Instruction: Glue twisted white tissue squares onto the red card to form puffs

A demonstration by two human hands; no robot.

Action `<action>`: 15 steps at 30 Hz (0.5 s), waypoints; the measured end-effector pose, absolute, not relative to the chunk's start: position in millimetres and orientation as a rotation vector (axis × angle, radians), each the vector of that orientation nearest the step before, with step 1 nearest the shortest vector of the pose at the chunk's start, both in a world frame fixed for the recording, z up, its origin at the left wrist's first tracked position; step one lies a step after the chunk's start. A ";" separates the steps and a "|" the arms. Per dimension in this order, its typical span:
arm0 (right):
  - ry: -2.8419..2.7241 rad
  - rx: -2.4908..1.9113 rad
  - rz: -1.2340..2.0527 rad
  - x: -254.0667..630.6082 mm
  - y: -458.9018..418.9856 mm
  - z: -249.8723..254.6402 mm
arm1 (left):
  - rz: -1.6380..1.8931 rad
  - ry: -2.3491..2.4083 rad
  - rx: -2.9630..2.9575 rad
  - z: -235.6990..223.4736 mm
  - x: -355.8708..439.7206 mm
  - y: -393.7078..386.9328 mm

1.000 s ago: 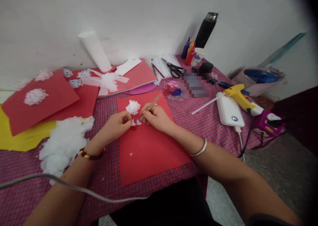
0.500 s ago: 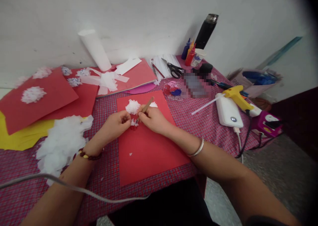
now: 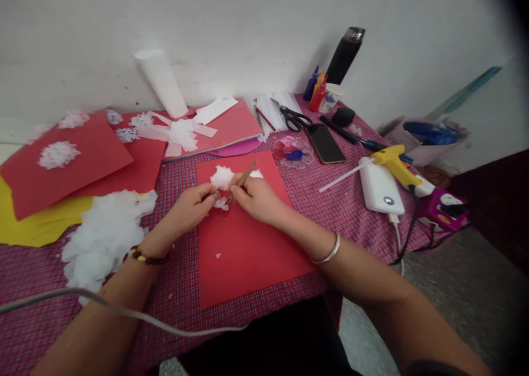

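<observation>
A red paper sheet lies under both hands on the checked cloth. My right hand grips a thin wooden stick, its upper end leaning right and its lower tip down by a small piece of white tissue paper. From the other side, my left hand is closed in a pinch at that piece's edge. Red wet-looking marks show just beneath it. A white ruffled paper flower sits on the sheet above the hands, and another white one is partly hidden behind my right hand.
White tissue pieces are heaped left, below red sheets with paper flowers. Behind lie scissors, a paint palette and a phone. Right are a glue gun and power bank. A cable crosses in front.
My left fingers have shifted slightly at the small tissue piece, which looks a little more bunched. My right hand and the stick stay almost in place.
</observation>
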State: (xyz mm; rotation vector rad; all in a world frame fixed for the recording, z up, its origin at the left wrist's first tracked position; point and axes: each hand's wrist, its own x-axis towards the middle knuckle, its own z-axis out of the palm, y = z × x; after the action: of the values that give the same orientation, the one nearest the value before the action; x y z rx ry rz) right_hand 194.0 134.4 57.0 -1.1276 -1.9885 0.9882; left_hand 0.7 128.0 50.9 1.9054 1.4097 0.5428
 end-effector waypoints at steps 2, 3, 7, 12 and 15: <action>-1.852 -1.106 1.039 198.8 137.0 54.8 | 0.562 1.411 1.850 51.2 2.7 127.1; -1.787 -1.091 1.085 200.9 138.3 53.4 | 0.586 1.407 1.786 52.8 2.4 127.1; -1.436 -1.053 1.414 204.1 140.3 46.6 | 0.923 1.373 1.334 75.0 -20.6 131.4; -1.125 -1.025 1.686 201.2 136.6 41.5 | 1.267 1.588 1.319 113.3 -85.3 122.5; -1.091 -1.014 1.711 200.7 135.0 41.0 | 0.853 1.886 1.740 112.4 -108.1 105.7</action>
State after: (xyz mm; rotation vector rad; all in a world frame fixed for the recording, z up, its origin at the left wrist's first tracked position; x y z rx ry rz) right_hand 200.7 135.0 41.0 -1.0141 -1.0915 1.7108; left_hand -108.1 105.7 112.4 1.7398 1.8858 0.8533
